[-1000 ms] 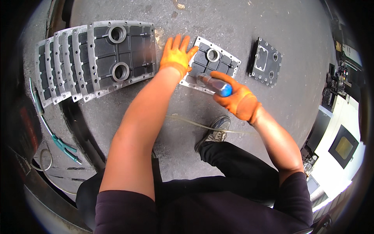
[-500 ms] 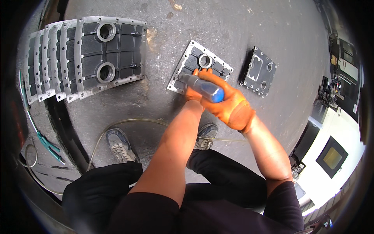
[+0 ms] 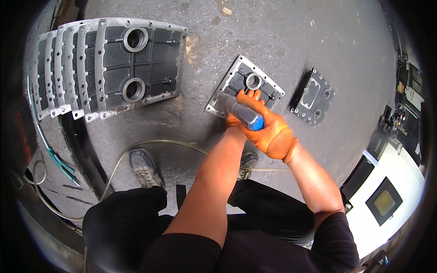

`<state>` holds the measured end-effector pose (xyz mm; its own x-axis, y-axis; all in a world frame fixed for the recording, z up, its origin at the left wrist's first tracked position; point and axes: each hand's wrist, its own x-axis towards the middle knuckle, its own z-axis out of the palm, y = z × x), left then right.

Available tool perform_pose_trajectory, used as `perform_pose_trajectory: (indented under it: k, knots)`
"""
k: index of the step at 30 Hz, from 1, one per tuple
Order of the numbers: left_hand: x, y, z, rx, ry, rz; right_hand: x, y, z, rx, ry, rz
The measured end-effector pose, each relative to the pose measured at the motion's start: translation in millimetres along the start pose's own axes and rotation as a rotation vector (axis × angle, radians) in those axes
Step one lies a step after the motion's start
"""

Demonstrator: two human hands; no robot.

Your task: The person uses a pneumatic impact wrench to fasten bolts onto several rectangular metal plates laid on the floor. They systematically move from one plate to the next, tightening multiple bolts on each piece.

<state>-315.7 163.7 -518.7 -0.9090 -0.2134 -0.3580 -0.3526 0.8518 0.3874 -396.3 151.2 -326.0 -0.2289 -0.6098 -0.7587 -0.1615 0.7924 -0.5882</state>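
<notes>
My right hand (image 3: 272, 129), in an orange glove, is closed round a grey cylindrical tool with a blue end (image 3: 247, 116). The tool slants toward the near left part of a metal cover plate (image 3: 237, 68) on the floor; its far tip is blurred. Mostly hidden beneath the tool and right hand, my left hand (image 3: 232, 121), also gloved in orange, rests at the plate. Fingers that seem to be its own lie stretched over the plate beside its round bored ring. The plate has a bare metal rim with holes and a dark inner face.
Several larger cover plates (image 3: 154, 70) lean overlapped at the left. A dark plate (image 3: 314, 96) lies on the right. A clear hose (image 3: 173, 142) crosses the floor by my shoes (image 3: 144, 167). At far left is a green air gun (image 3: 59, 161); a white machine (image 3: 396, 200) stands right.
The whole view has shifted, so the plates sit a little lower and farther right. Both hands stay at the small plate, with the tool still in my right hand.
</notes>
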Motion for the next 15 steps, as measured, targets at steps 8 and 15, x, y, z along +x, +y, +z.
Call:
perform_pose_trajectory:
  k: [8, 15]
  knots:
    - [-5.8, 4.4, -11.9, 0.557, -0.053, -0.048, 1.2, -13.7, 8.6, -0.323, -0.117, -0.12]
    - [-4.2, 7.1, 10.1, 0.245, 0.022, -0.07, 9.9, -24.1, 14.5, -0.352, -0.068, 0.042]
